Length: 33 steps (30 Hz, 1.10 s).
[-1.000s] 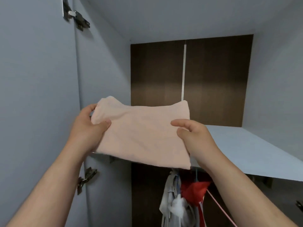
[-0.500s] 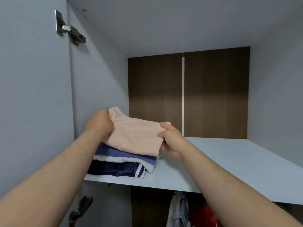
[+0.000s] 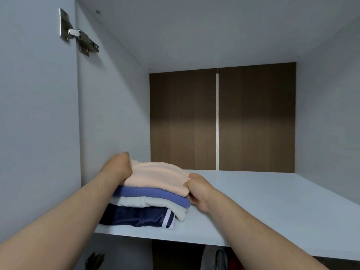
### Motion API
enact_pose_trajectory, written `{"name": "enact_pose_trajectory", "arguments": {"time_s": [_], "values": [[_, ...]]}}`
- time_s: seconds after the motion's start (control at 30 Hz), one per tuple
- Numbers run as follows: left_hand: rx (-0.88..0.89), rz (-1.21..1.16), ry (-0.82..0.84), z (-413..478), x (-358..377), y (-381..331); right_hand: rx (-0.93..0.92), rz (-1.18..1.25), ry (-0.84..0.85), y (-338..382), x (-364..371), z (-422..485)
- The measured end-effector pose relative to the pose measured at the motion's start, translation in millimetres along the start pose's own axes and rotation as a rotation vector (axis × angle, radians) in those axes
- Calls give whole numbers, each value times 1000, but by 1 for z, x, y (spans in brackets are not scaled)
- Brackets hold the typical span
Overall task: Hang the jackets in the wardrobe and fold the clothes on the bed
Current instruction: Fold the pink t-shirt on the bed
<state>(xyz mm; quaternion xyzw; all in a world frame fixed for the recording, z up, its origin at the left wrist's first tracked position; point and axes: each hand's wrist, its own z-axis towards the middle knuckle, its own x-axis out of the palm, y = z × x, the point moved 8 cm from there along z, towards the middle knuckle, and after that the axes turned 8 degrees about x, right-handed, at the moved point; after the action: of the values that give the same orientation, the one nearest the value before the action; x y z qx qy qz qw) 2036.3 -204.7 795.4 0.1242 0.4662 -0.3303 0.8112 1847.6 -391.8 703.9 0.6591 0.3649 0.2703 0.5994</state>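
On the upper shelf (image 3: pixel 253 209) of the wardrobe (image 3: pixel 113 98), a stack of four folded garments sat close to the left side wall and near the front edge. The top layer was a peach garment (image 3: pixel 155 177) of soft, matte knit, folded into a rounded rectangle. Beneath it lay a periwinkle garment (image 3: pixel 150 196) of smooth knit, then a cream garment (image 3: pixel 153 203) with a thick, fleecy fold. At the bottom was a navy garment (image 3: pixel 134 215) of glossy satin, with white stripes at its right corner. The left grip (image 3: pixel 118 166) was clenched on the left edge of the peach garment, its fingers curled and hidden behind the fabric. The right grip (image 3: pixel 198 191) pinched the right front corner of the same garment, thumb on top and fingers curled below. The shelf was a flat, smooth, pale grey board. The back panel (image 3: pixel 185 117) showed dark brown wood grain, divided by a thin pale vertical strip (image 3: pixel 217 121). A metal hinge (image 3: pixel 78 34) was fixed at the upper left.
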Motion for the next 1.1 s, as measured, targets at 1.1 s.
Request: {"name": "enact_pose_trajectory", "arguments": {"time_s": [1.1], "values": [[195,-485,-117,-50,35,-19,-345,-968,-212,-16,-38,-71]]}}
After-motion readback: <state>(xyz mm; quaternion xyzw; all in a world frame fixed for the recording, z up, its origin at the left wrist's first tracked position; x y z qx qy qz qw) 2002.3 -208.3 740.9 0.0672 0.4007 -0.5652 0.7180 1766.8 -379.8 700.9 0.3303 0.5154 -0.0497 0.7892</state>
